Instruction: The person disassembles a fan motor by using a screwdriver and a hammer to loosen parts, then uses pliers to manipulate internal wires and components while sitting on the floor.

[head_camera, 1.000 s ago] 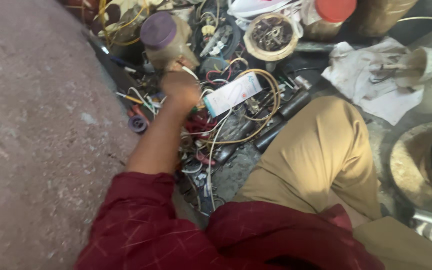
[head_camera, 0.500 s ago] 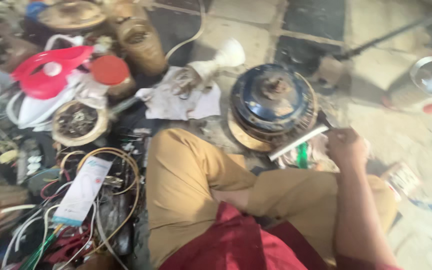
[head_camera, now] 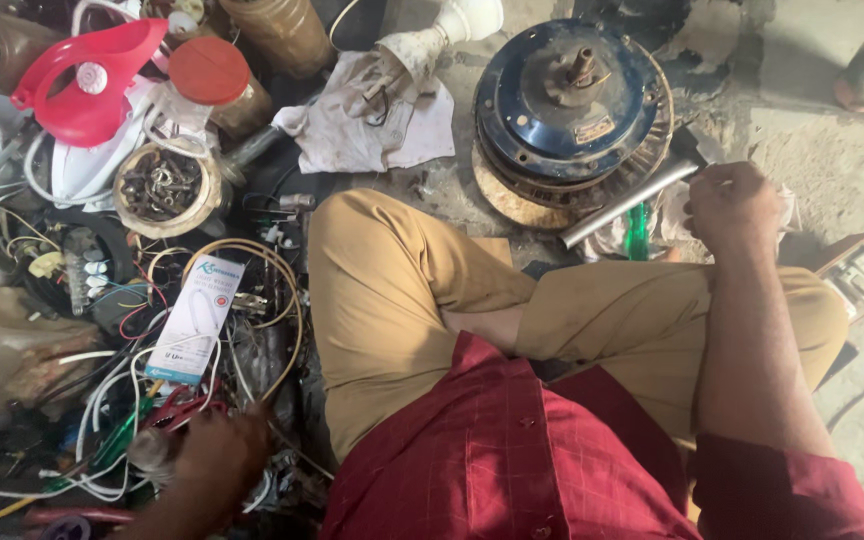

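My right hand (head_camera: 734, 205) is closed in a fist round one smooth grey metal rod (head_camera: 632, 200), which slants down-left to the ribbed rim of one round blue fan motor (head_camera: 574, 100) on the rough concrete floor (head_camera: 842, 130). My left hand (head_camera: 220, 452) rests, fingers curled, in a tangle of wires (head_camera: 102, 400) — whether it grips any I cannot tell. One white flat carton (head_camera: 195, 318) lies just above it. Further off: one red-lidded jar (head_camera: 214, 80), one bowl of rusty parts (head_camera: 160, 188), one crumpled white cloth (head_camera: 372, 125). My tan-trousered knee (head_camera: 382, 260) lies between the two hands.
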